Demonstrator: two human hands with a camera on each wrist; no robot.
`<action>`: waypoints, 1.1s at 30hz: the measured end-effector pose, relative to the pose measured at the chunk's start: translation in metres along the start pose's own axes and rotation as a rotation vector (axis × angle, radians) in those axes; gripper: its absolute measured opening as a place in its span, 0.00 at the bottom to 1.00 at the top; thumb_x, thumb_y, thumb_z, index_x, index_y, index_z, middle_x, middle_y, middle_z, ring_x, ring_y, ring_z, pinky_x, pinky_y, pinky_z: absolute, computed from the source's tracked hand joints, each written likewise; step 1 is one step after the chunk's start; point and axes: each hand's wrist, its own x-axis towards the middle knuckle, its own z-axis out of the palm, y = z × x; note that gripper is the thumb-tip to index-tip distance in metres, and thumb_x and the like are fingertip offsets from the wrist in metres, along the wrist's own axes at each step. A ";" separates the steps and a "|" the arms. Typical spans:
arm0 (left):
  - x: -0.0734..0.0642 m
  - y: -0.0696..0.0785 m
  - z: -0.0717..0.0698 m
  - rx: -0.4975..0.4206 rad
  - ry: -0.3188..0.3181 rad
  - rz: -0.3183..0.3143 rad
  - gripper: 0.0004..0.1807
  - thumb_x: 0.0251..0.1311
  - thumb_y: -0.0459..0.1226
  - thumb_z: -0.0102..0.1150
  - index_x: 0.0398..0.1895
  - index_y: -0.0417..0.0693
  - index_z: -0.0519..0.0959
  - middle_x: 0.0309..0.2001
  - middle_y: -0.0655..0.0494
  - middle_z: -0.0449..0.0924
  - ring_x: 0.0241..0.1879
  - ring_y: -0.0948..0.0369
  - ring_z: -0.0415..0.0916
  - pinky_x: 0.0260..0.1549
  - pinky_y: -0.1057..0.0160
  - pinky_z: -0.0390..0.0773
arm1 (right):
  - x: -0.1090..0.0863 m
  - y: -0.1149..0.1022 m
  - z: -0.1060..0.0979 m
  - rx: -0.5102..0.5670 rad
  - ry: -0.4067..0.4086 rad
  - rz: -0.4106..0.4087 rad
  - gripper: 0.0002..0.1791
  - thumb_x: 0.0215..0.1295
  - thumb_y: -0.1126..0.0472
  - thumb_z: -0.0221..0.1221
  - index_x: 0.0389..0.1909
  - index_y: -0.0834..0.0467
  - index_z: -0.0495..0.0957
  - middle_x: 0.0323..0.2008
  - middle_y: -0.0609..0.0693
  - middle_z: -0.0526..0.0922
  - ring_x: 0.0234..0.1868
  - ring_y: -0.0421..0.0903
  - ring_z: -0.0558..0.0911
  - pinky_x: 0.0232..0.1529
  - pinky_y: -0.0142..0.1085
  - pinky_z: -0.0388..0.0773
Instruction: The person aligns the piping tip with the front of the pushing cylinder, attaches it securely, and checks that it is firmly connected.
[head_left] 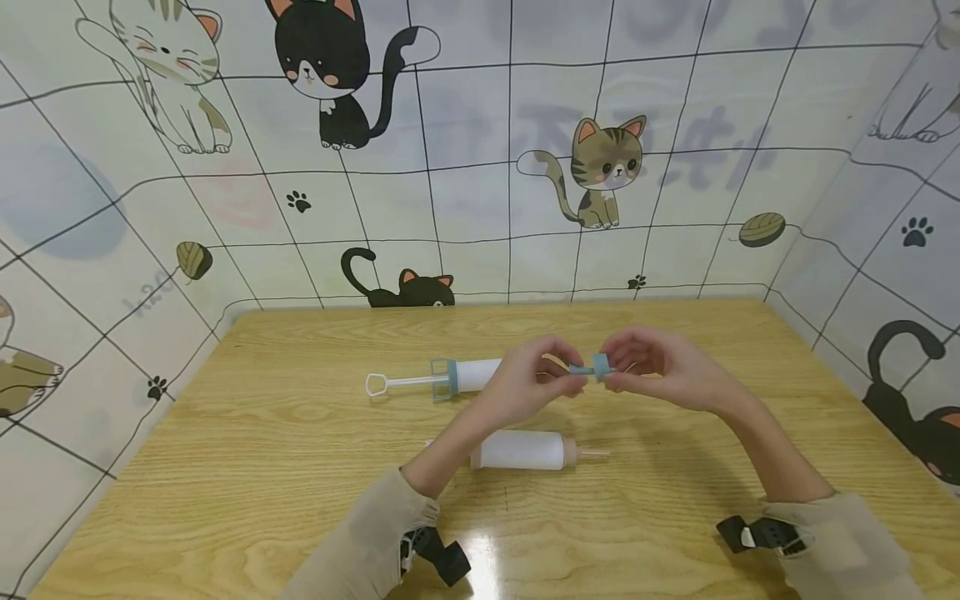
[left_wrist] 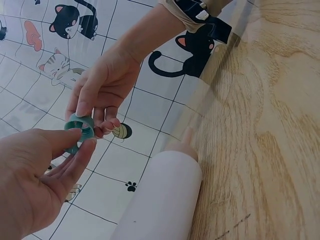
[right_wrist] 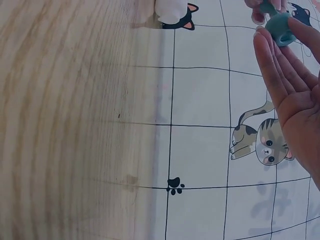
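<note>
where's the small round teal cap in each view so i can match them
Head: small round teal cap, right of centre, below mid-height, between the left hand and right hand
Left wrist: small round teal cap, left side, about mid-height
Right wrist: small round teal cap, near the top right corner
Shared landmark: the pale wood-grain tabletop

Table: brightly lit, white glare near the bottom edge
Shadows: soft, faint, beside the right forearm
Wall: pale, evenly lit
Wrist views: dimmer, softer than head view
</note>
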 end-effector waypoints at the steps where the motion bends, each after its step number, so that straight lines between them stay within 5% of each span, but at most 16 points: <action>1: 0.000 0.000 0.000 -0.011 0.002 -0.004 0.08 0.67 0.28 0.62 0.47 0.40 0.77 0.46 0.50 0.80 0.40 0.64 0.84 0.44 0.58 0.84 | 0.000 0.000 0.000 0.000 -0.002 -0.001 0.15 0.66 0.73 0.64 0.52 0.63 0.75 0.39 0.54 0.83 0.39 0.48 0.84 0.41 0.40 0.84; 19: 0.002 0.002 0.001 -0.187 0.034 -0.025 0.12 0.68 0.26 0.58 0.52 0.36 0.77 0.49 0.46 0.78 0.41 0.53 0.86 0.46 0.58 0.83 | 0.001 -0.003 0.002 0.016 -0.004 -0.023 0.16 0.66 0.74 0.63 0.53 0.64 0.75 0.40 0.55 0.84 0.39 0.48 0.85 0.42 0.39 0.84; 33: 0.000 0.003 0.004 -0.246 0.019 0.010 0.10 0.67 0.24 0.58 0.49 0.33 0.75 0.48 0.45 0.76 0.39 0.57 0.85 0.45 0.55 0.84 | 0.002 -0.003 0.006 0.020 -0.011 -0.043 0.16 0.65 0.74 0.63 0.53 0.63 0.75 0.41 0.54 0.84 0.40 0.47 0.85 0.42 0.38 0.84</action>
